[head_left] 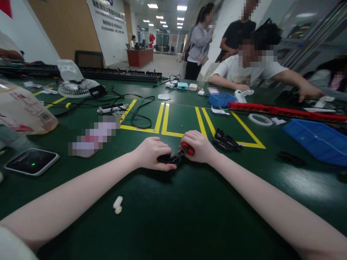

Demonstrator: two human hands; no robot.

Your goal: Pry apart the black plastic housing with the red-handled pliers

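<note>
My left hand [154, 153] is closed around a small black part [166, 159], its thumb along the near side. Red-handled pliers [187, 148] are gripped in my right hand [199, 147]. Their metal jaws point left and meet the black part, though I cannot make out exactly where they bite. Both hands are just above the green table [176, 216]. To the right of my right hand lies a pile of black parts [226, 140].
Yellow tape lines [173, 133] mark the table beyond my hands. Left are a phone-like device [31, 161], a plastic bag [24, 108], a fan [73, 86] and a black cable [141, 124]. Right are blue bins [317, 141] and a red strip [287, 111]. A person in white [244, 72] reaches across opposite.
</note>
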